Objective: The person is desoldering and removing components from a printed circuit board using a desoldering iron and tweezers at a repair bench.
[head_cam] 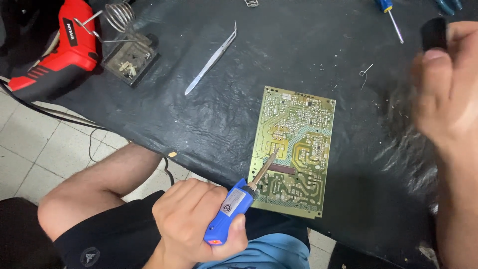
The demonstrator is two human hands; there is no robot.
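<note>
A yellow-green circuit board (pixel 294 149) lies solder side up on the black table cover. My left hand (pixel 191 221) grips a blue-handled soldering iron (pixel 233 206), whose tip rests over the board's lower left area. My right hand (pixel 445 84) is raised at the right edge, blurred, closed on a small black object (pixel 434 33) that I cannot identify.
Metal tweezers (pixel 211 59) lie left of the board. A soldering iron stand (pixel 127 47) with a coil sits at the back left beside a red power drill (pixel 62 47). A blue-handled screwdriver (pixel 391 15) lies at the back right. The table edge (pixel 164 149) runs diagonally above my knee.
</note>
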